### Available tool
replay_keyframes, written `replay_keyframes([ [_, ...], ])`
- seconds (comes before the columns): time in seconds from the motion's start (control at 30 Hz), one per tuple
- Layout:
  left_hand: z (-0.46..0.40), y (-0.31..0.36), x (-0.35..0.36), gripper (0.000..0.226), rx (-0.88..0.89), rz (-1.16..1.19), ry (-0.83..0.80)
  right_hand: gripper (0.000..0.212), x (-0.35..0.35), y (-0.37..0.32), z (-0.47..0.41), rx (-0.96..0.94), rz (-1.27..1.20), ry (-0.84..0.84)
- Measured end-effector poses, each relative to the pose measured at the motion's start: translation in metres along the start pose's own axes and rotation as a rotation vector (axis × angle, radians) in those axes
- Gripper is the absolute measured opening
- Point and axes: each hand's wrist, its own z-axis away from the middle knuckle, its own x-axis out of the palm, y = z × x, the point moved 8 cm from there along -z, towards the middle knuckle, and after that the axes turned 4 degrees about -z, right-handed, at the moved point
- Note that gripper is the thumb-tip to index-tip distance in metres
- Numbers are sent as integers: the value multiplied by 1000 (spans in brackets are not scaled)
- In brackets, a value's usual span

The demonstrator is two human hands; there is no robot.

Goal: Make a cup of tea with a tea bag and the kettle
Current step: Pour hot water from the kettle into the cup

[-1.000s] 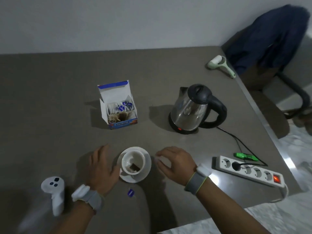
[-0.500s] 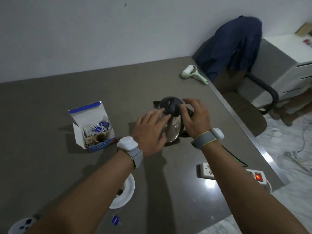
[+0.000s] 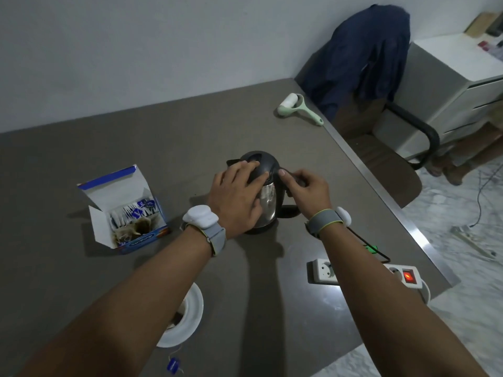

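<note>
- Standing at the grey table (image 3: 81,268), landmark is the kettle (image 3: 268,197), upright near table centre, lid closed.
- Far left of the kettle: open tea bag box (image 3: 128,210), flap up, white-and-blue sachets showing inside, brown stains on the inner front wall.
- Left and nearer the person than the kettle: white saucer (image 3: 190,319) with a cup on it, mostly hidden under the left forearm; a dark tea bag (image 3: 177,317) peeks out inside. Its blue tag (image 3: 173,365) lies on the table just beyond the saucer, string attached.
- Left hand (image 3: 236,197) lies over the kettle's lid and left side, fingers spread and fairly straight, pressing rather than gripping. White tracker on a grey band at the wrist.
- Right hand (image 3: 304,186) is at the top of the kettle's handle, fingers curled round it, thumb pointing toward the lid. Same kind of wristband.
- Right of the kettle, nearer the person: white power strip (image 3: 405,276), red switch lit; part hidden by the right forearm. Small green item beside it, can't tell what.
- Behind and right of the kettle, near the table's far corner: lint roller (image 3: 295,107), green handle.
- Further right, off the table: chair (image 3: 394,164) with a dark blue garment over its back.
</note>
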Motion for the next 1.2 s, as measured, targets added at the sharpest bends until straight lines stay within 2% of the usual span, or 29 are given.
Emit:
replay_keyframes([
  [0.27, 0, -1, 4, 61, -2, 18, 47, 77, 7, 9, -2, 8, -179, 16],
  [0.7, 3, 1, 6, 66, -13, 1, 47, 71, 9, 13, -3, -76, -286, 142],
  [0.83, 0, 3, -2, 67, 3, 0, 80, 64, 5, 9, -2, -86, -320, 163],
  [1.2, 16, 1, -45, 65, 4, 9, 202, 65, -6, -35, 15, -185, -300, 160],
])
